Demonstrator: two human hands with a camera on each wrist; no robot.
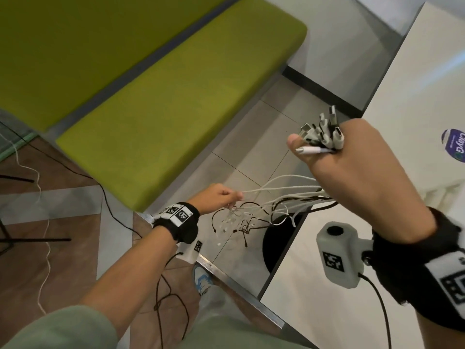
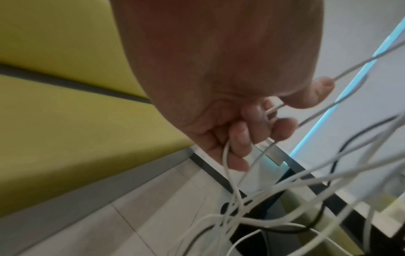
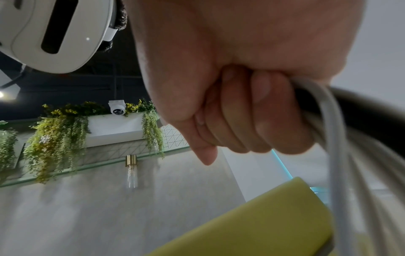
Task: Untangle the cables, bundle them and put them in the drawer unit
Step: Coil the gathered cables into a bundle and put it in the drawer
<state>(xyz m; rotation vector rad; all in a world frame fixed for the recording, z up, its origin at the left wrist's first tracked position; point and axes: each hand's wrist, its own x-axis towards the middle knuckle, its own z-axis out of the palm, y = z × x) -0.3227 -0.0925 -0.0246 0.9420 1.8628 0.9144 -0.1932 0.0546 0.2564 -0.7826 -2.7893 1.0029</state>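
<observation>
A bundle of cables [image 1: 284, 197] is held in the air between the two hands, above the tiled floor [image 1: 251, 137] and beside the white worktop [image 1: 415, 96]; the right hand [image 1: 357, 172] is closed in a fist around the gathered strands, and the plug ends [image 1: 324, 129] are seen sticking up out of the top of that fist, white and grey connectors fanned together; in the right wrist view the fingers [image 3: 252, 112] are curled tightly over white and black cords that run out to the right. The left hand [image 1: 219, 197] is held lower and further left, its fingers curled around a few white strands; in the left wrist view one thin white cable [image 2: 225, 155] is seen looped through the curled fingers [image 2: 241, 135], and another is pinched near the thumb. Between the hands the cables are stretched loosely, and below the left hand the free ends [image 1: 236, 222] hang in a tangle of white and black loops. A green padded bench [image 1: 176, 109] is seen to the left; a blue-labelled object [image 1: 455, 147] lies on the worktop at the right edge.
</observation>
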